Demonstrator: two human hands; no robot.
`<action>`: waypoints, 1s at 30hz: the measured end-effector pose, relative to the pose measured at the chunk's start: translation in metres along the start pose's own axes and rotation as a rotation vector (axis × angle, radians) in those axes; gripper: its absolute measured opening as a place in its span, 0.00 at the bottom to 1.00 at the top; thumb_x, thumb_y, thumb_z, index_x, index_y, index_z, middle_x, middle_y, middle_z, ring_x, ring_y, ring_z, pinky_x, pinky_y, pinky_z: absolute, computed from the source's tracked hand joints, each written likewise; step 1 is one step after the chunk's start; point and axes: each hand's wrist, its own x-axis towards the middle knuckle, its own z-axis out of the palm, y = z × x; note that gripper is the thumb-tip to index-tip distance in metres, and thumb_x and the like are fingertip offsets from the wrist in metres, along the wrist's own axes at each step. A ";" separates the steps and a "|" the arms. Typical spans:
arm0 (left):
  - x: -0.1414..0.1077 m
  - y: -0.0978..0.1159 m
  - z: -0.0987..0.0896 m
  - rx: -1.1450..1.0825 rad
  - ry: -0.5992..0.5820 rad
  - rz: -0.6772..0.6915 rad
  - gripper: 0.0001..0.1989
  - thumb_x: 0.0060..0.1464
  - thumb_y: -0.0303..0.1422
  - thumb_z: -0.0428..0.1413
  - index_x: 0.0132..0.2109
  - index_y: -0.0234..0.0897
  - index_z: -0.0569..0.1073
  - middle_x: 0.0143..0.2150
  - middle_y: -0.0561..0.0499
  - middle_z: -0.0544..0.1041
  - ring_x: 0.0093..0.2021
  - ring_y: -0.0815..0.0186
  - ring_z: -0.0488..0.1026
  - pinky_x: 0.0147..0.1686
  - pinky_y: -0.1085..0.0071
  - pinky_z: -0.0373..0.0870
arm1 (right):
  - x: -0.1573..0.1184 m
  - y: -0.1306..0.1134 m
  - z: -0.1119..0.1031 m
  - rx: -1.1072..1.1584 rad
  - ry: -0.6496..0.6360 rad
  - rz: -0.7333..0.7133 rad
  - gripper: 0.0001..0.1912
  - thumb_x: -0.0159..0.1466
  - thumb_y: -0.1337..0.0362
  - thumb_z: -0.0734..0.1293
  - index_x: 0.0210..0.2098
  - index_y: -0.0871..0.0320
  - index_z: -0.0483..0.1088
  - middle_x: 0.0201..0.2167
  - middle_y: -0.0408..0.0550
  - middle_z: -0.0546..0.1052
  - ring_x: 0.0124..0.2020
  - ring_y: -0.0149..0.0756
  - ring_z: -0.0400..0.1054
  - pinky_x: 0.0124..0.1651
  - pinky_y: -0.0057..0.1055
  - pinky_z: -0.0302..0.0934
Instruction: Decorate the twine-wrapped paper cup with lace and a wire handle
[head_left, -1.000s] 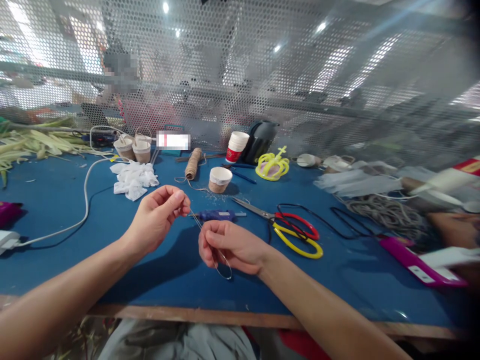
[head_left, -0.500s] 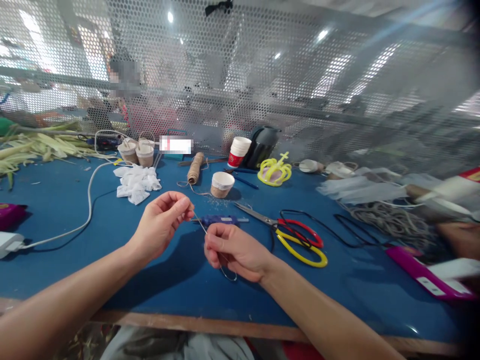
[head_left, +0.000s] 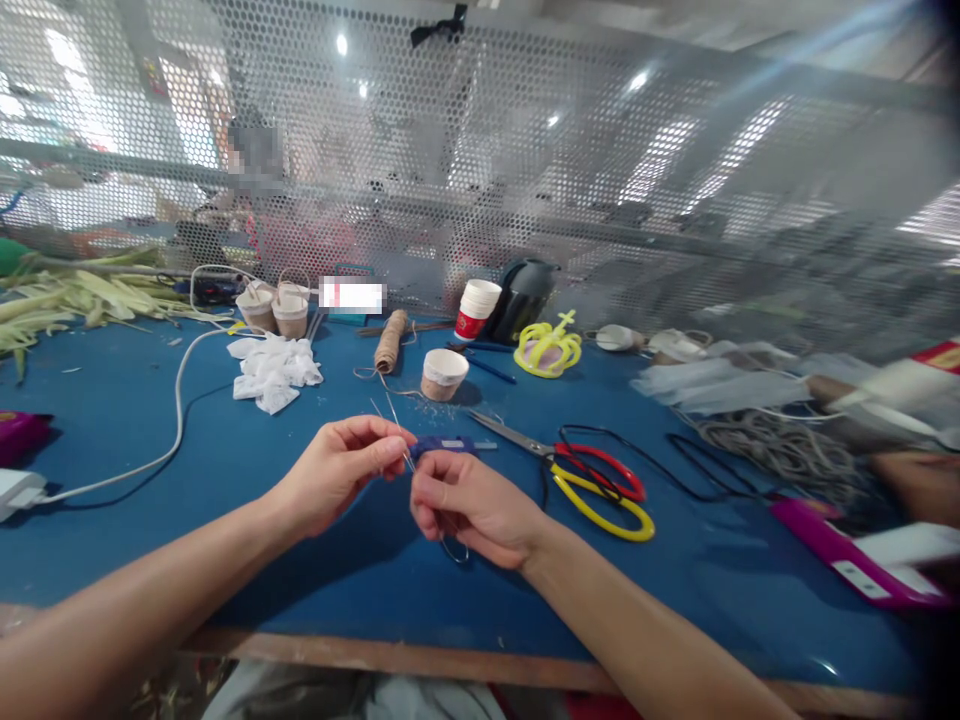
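A perforated metal screen (head_left: 450,140) stands behind the blue-topped bench (head_left: 480,610) I am watching through the head camera. In the middle, near the front edge, a thin wire (head_left: 409,462) runs between the two hands. The left hand (head_left: 349,465) has its thumb and fingertips pinched together on it; the right hand (head_left: 472,510) is curled, thumb against forefinger, with a loop of the wire hanging below.

What has just changed is the left hand's hold: it has come down towards the right, and two loose ends now stand up beyond its fingertips. The fingers are almost touching, so I judge that the wire is steadied over a short stretch, leaving the ends free. I see nothing else disturbed: the blue tool (head_left: 450,446) lies just beyond the hands, the scissors (head_left: 541,446) to its right, and the small cup (head_left: 445,375) further back.
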 end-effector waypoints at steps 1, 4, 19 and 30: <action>0.000 -0.001 0.000 0.019 -0.015 0.007 0.06 0.43 0.30 0.60 0.28 0.31 0.72 0.23 0.52 0.72 0.24 0.74 0.66 0.26 0.77 0.62 | 0.000 0.000 0.000 -0.004 0.001 0.000 0.15 0.46 0.60 0.72 0.20 0.61 0.63 0.13 0.38 0.70 0.16 0.22 0.62 0.21 0.21 0.55; -0.001 -0.002 0.000 0.048 -0.054 0.041 0.06 0.45 0.31 0.59 0.27 0.32 0.70 0.23 0.52 0.73 0.24 0.74 0.67 0.26 0.77 0.62 | -0.001 0.000 0.001 -0.009 -0.006 -0.004 0.14 0.47 0.61 0.72 0.21 0.62 0.64 0.13 0.38 0.70 0.15 0.22 0.62 0.20 0.21 0.55; 0.002 0.006 -0.004 0.119 0.066 0.179 0.08 0.47 0.31 0.57 0.27 0.34 0.65 0.23 0.55 0.72 0.23 0.74 0.69 0.26 0.77 0.65 | -0.012 -0.010 0.007 -0.551 0.116 -0.192 0.18 0.50 0.52 0.68 0.29 0.63 0.70 0.23 0.45 0.74 0.24 0.27 0.66 0.27 0.26 0.59; 0.002 0.009 -0.006 0.214 0.089 0.297 0.07 0.49 0.29 0.55 0.26 0.34 0.65 0.22 0.56 0.72 0.24 0.74 0.69 0.27 0.76 0.66 | -0.016 -0.013 0.012 -0.524 0.141 -0.058 0.13 0.48 0.59 0.71 0.26 0.63 0.69 0.21 0.44 0.74 0.22 0.27 0.67 0.26 0.24 0.61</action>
